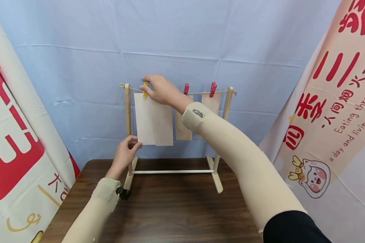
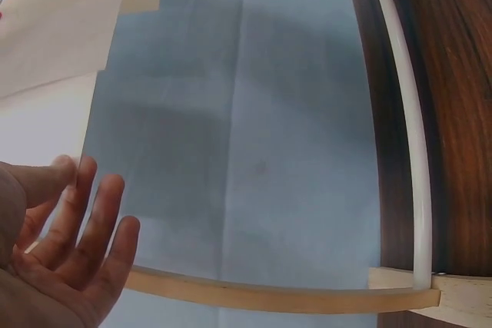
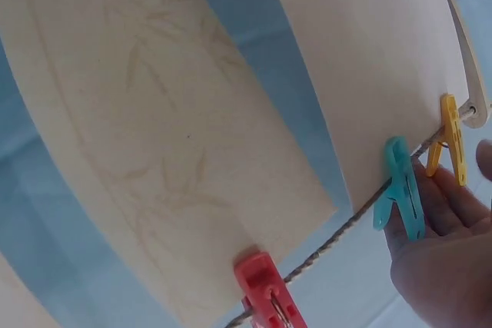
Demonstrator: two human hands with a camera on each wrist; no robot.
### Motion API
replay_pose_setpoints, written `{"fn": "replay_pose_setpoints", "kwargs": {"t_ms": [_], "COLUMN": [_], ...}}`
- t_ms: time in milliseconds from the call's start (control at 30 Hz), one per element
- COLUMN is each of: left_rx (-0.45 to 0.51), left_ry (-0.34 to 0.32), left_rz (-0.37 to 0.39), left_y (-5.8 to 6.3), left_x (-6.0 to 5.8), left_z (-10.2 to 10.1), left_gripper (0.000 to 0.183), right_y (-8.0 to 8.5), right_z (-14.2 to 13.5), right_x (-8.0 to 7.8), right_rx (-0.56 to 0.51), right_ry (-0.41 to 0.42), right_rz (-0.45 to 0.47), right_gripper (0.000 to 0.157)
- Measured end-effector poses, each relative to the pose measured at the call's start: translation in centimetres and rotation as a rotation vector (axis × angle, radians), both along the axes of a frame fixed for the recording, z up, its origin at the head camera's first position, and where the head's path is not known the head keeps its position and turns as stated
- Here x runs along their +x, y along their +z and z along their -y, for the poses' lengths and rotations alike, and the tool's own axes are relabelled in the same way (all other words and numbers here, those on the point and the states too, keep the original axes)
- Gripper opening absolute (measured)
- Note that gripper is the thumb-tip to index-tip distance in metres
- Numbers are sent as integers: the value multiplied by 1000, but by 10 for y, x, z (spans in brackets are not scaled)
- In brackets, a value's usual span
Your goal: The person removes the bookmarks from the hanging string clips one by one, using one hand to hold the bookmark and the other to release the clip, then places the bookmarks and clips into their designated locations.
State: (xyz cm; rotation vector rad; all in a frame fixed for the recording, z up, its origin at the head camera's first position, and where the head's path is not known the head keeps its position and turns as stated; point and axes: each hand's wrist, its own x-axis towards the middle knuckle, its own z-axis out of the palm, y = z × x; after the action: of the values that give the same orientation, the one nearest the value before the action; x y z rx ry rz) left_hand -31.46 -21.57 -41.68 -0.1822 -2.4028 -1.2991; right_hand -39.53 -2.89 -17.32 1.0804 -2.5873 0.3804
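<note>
My left hand pinches the lower left corner of a white sheet of paper between thumb and fingers. A beige sheet hangs beside it, overlapping it. At the top, my right hand is around the yellow clothespin on the line. In the right wrist view the fingers lie behind that yellow clothespin, with the thumb apart from it. A teal clothespin sits close by on the twine, hidden behind the right hand in the head view.
The wooden rack stands on a dark wood table, with a white rod across its base. Farther right on the twine, red clothespins hold more beige sheets. A blue cloth hangs behind; printed banners flank both sides.
</note>
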Motion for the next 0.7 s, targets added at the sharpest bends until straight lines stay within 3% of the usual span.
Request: {"fn": "replay_pose_setpoints", "kwargs": {"t_ms": [300,700], "left_rx": [10,1], "left_ry": [-7,0], "left_rz": [7,-13], "left_y": [1,1], "left_x": [0,1], "left_z": [1,1], "left_gripper": [23,23], "right_y": [-4,-6], "right_z": [0,-6], "right_x": [-5,-6], "right_rx": [-35,-174], "right_ry": [-40,21], "right_rz": [23,55], "right_gripper": [52,36]}}
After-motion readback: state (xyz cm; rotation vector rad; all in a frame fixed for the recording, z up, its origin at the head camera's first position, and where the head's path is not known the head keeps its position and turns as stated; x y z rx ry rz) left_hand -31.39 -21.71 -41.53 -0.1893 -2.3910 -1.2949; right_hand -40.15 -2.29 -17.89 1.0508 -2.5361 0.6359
